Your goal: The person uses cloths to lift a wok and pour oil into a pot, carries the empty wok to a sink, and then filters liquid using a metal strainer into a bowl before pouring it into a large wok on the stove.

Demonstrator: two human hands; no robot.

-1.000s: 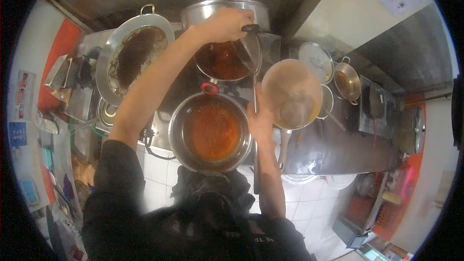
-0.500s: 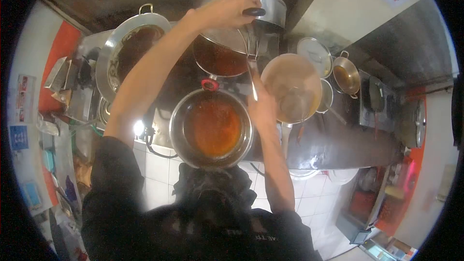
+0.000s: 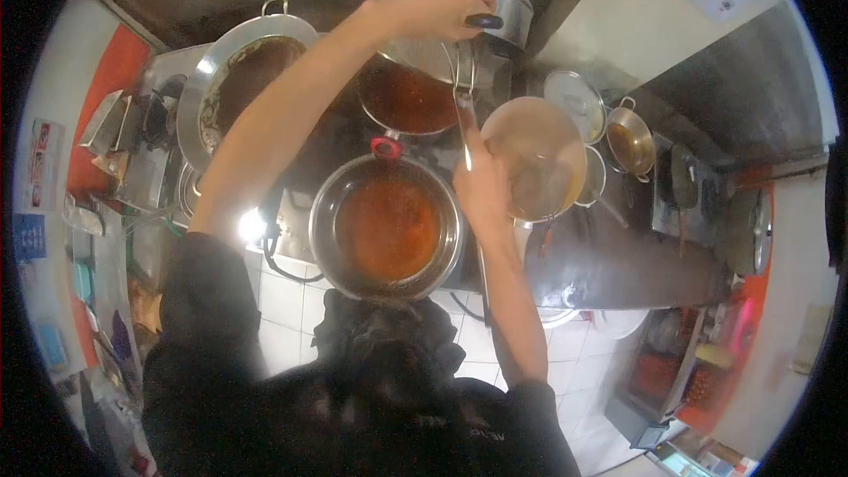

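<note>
At the back of the stove, my left hand (image 3: 455, 7) is closed around a black handle (image 3: 484, 22); the tool it belongs to is mostly hidden. My right hand (image 3: 481, 178) grips the metal handle of a mesh strainer (image 3: 422, 58), which is tilted over a pan of reddish-brown liquid (image 3: 411, 104). Nearer my body sits a steel pot (image 3: 320, 228) with orange-brown liquid inside. Just right of my right hand is a pale, cloudy pan (image 3: 539, 146) with a handle pointing towards me. A large steel pot (image 3: 508, 2) stands behind my left hand.
On the left, a wide wok-like pan (image 3: 196, 93) holds dark liquid, partly behind my left forearm. A red knob-like piece (image 3: 385, 147) lies between the two middle pans. Further right are a round lid (image 3: 574, 104) and a small two-handled pan (image 3: 631, 140).
Both hands and the strainer appear slightly further right, and the view has shifted a little. Both hands keep their grips.
</note>
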